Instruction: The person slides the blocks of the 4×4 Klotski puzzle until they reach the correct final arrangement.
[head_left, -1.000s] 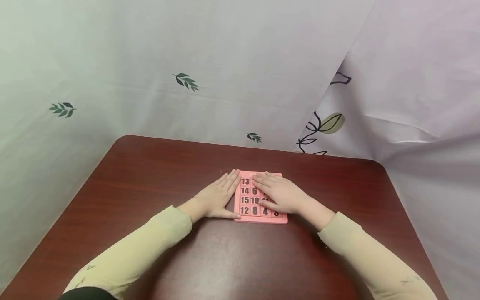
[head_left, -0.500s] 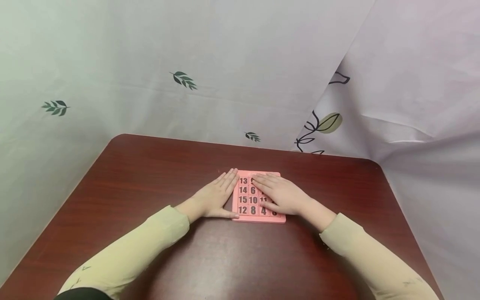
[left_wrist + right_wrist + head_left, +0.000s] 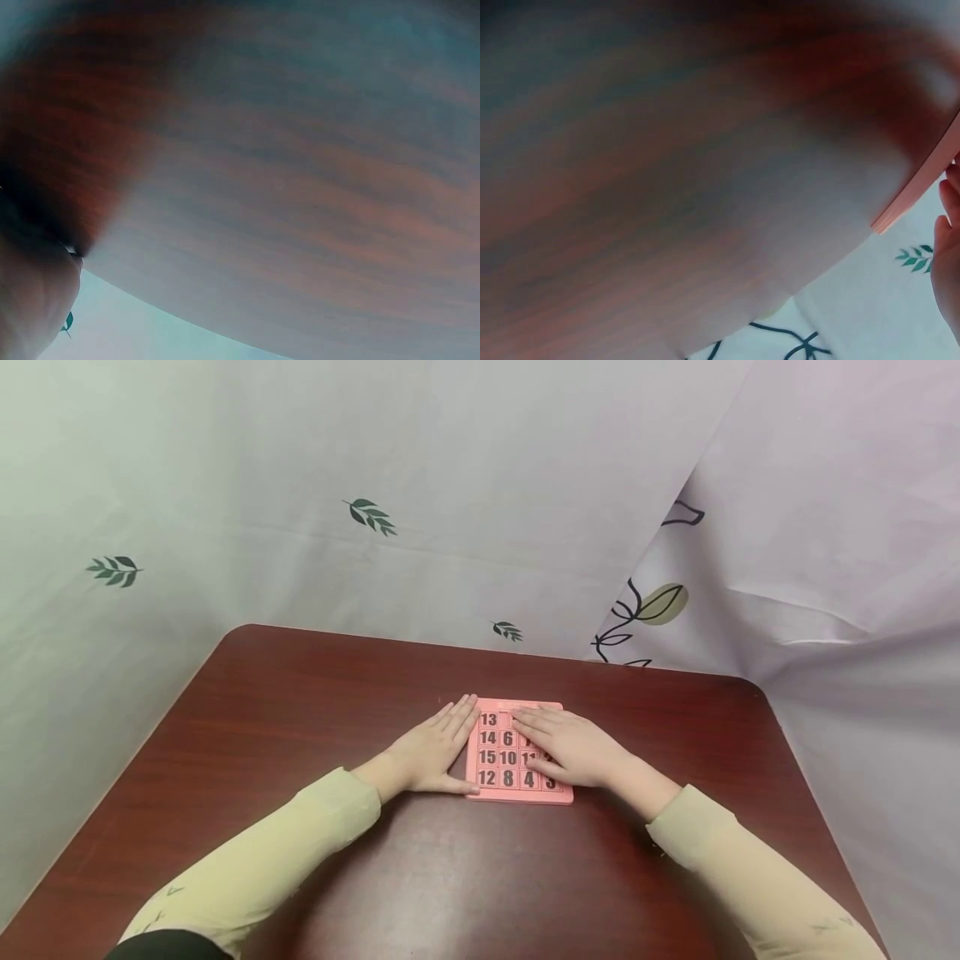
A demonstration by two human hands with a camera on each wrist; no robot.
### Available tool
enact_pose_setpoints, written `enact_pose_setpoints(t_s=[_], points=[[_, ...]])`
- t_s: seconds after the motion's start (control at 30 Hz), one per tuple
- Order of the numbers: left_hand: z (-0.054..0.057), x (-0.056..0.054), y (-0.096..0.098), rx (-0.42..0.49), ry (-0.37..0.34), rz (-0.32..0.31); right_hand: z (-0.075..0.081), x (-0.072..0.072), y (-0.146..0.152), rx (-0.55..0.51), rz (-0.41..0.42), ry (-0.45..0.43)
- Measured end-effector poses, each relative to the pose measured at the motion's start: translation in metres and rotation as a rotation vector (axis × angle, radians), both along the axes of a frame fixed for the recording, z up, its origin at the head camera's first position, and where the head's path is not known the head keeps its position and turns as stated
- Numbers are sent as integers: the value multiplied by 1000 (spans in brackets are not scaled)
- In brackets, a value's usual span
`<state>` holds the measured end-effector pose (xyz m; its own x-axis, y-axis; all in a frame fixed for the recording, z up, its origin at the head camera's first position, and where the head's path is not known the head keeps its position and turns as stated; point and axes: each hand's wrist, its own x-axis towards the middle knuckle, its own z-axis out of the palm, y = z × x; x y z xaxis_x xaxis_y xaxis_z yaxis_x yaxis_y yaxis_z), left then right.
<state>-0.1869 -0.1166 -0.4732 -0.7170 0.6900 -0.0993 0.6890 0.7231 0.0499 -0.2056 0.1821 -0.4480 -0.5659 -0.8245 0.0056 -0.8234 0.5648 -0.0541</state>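
1. Across the left of the surface [image 3: 337,685], the left sleeve [image 3: 262,852] is angling inward and forward, its cuff stopping short of the wrist.
2. At the sleeve's end, the left hand [image 3: 429,760] is bracing the pink number board [image 3: 517,795] along its left edge, fingers lying straight, thumb stretching to the near-left corner; it is grasping nothing, only steadying, it seems.
3. The board itself is lying flat around the middle, nearer the far edge. Beside tile 13 [image 3: 488,719], a bare slot [image 3: 505,718] is now showing where, half a second ago, a number was partly peeking out. I am reading that as a tile sliding rightward, so the arrangement is changing.
4. Over the upper right tiles, the right hand [image 3: 573,749] is lying flat, fingers pointing left, thumb resting lower by tile 11 [image 3: 525,756]. It is touching without gripping, and its fingertips are shifting slightly rightward; the tiles underneath are staying hidden.
5. Farther right, the right sleeve [image 3: 757,868] is slanting toward the near corner.
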Motion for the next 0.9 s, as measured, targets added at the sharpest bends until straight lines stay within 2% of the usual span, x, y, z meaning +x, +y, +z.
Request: enact_pose_setpoints(t_s=[0.3, 0.47, 0.9], points=[[3, 1, 0, -3, 0, 1, 0, 4, 14, -31, -19, 8], [3, 2, -1, 6, -8, -1, 1, 5, 4, -52, -6, -7], [2, 2, -1, -5, 7, -9, 0, 0, -36, -21, 39, -25]])
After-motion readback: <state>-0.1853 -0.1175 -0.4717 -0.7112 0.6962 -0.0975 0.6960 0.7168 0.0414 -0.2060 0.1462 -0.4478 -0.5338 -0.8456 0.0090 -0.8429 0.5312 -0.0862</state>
